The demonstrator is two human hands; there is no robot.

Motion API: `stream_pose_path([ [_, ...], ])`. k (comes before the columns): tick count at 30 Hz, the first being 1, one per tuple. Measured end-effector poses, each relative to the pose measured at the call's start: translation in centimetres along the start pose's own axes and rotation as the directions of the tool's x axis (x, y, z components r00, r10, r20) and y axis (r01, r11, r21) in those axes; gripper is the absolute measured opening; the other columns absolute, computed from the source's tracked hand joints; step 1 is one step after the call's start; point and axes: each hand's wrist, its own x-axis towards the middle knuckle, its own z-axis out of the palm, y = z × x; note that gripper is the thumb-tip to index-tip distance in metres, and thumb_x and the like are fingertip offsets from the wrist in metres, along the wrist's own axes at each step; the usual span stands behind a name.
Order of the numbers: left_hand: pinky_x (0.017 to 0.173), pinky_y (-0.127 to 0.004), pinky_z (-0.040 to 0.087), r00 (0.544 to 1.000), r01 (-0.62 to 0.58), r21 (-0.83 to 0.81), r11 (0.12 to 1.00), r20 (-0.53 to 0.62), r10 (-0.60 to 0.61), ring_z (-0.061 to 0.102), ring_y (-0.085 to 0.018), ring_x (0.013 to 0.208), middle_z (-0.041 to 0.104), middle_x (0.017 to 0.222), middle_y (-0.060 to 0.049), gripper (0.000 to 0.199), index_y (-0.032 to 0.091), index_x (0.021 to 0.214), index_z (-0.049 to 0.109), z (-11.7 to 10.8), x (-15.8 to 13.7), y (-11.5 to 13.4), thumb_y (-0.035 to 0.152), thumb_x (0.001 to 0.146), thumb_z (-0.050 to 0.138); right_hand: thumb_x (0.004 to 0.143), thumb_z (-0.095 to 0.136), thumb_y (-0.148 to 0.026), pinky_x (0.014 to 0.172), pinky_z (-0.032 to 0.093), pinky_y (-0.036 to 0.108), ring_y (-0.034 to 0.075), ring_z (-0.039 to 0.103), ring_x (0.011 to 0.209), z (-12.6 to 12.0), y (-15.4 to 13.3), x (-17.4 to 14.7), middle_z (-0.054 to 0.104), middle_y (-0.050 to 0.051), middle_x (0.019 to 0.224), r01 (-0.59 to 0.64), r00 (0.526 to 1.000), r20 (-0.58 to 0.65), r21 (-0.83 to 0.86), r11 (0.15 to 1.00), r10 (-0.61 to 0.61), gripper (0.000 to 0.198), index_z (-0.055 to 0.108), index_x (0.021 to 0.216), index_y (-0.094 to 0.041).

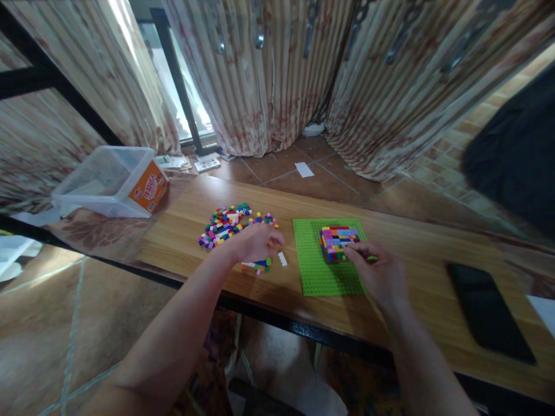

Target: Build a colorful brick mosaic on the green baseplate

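Many-coloured toy bricks are built into a layered block (336, 241) on a green studded baseplate (310, 271). My right hand (381, 271) reaches in from the right, thumb and fingertips pinched together at the top right part of the block. Whatever small piece they pinch, if any, is hidden. Over the right side of a heap of loose bricks (221, 222) is my left hand (258, 241), its fingers bent and a little apart, with no piece visible in them. Just beyond its fingertips a white toothed piece (282, 259) lies on the wooden table (173, 231).
A black phone-like slab (488, 309) lies on the table at the right. To the far left stands a clear plastic bin (104, 179) with an orange label. Striped curtains (269, 86) hang behind, and a white paper (304, 169) is on the tiled floor.
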Motion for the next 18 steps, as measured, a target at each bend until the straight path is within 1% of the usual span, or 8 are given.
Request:
stream_pose_path([
  [4, 0.072, -0.022, 0.047, 0.999, 0.028, 0.171, 0.985, 0.013, -0.031, 0.065, -0.015, 0.079, 0.073, 0.086, 0.0, 0.026, 0.021, 0.087, 0.074, 0.3, -0.2, -0.1, 0.01, 0.068, 0.058, 0.079, 0.059, -0.049, 0.066, 0.046, 0.033, 0.019, 0.061, 0.067, -0.1, -0.6, -0.1, 0.071, 0.007, 0.079, -0.074, 0.995, -0.06, -0.01, 0.997, 0.074, 0.033, 0.072, 0.08, -0.018],
  [7, 0.075, -0.025, 0.047, 0.998, 0.052, 0.262, 0.964, 0.004, -0.056, 0.065, -0.018, 0.084, 0.073, 0.09, -0.002, 0.023, 0.021, 0.087, 0.073, 0.2, -0.3, 0.4, 0.016, 0.069, 0.061, 0.079, 0.06, -0.046, 0.068, 0.046, 0.033, 0.02, 0.062, 0.068, 0.0, -0.9, -0.2, 0.071, 0.006, 0.081, -0.06, 0.996, -0.063, -0.031, 0.998, 0.057, 0.03, 0.072, 0.08, -0.019],
  [9, 0.074, -0.026, 0.048, 0.997, 0.068, 0.326, 0.943, 0.004, -0.073, 0.065, -0.019, 0.084, 0.072, 0.088, -0.004, 0.017, 0.02, 0.083, 0.073, 0.3, -0.4, 0.8, 0.02, 0.069, 0.062, 0.079, 0.06, -0.046, 0.069, 0.047, 0.033, 0.02, 0.062, 0.069, 0.0, -1.0, -0.3, 0.071, 0.006, 0.081, -0.04, 0.997, -0.064, -0.036, 0.999, 0.037, 0.029, 0.072, 0.079, -0.019],
  [11, 0.074, -0.027, 0.048, 0.997, 0.075, 0.384, 0.92, 0.005, -0.083, 0.065, -0.021, 0.084, 0.072, 0.086, -0.005, 0.014, 0.019, 0.078, 0.072, 0.4, -0.4, 1.2, 0.02, 0.069, 0.062, 0.079, 0.06, -0.045, 0.068, 0.047, 0.033, 0.02, 0.062, 0.07, 0.1, -1.1, -0.3, 0.071, 0.007, 0.081, -0.028, 0.997, -0.076, -0.039, 0.999, 0.025, 0.028, 0.072, 0.078, -0.019],
  [15, 0.072, -0.029, 0.047, 0.997, 0.068, 0.426, 0.902, 0.011, -0.081, 0.065, -0.022, 0.082, 0.07, 0.08, -0.007, 0.013, 0.016, 0.071, 0.07, 0.8, -0.1, 1.5, 0.012, 0.07, 0.057, 0.08, 0.06, -0.044, 0.068, 0.047, 0.033, 0.02, 0.063, 0.07, 0.2, -1.0, -0.2, 0.071, 0.006, 0.081, -0.017, 0.996, -0.092, -0.034, 0.999, 0.014, 0.027, 0.071, 0.077, -0.019],
  [18, 0.073, -0.03, 0.046, 0.999, 0.044, 0.391, 0.919, -0.03, -0.036, 0.064, -0.022, 0.082, 0.068, 0.081, -0.008, 0.012, 0.015, 0.072, 0.066, 0.9, 0.0, 1.5, 0.012, 0.074, 0.054, 0.081, 0.06, -0.042, 0.069, 0.048, 0.034, 0.02, 0.063, 0.071, 0.3, -1.0, -0.2, 0.07, 0.005, 0.078, 0.014, 0.989, -0.144, -0.023, 1.0, -0.017, 0.025, 0.07, 0.078, -0.019],
])
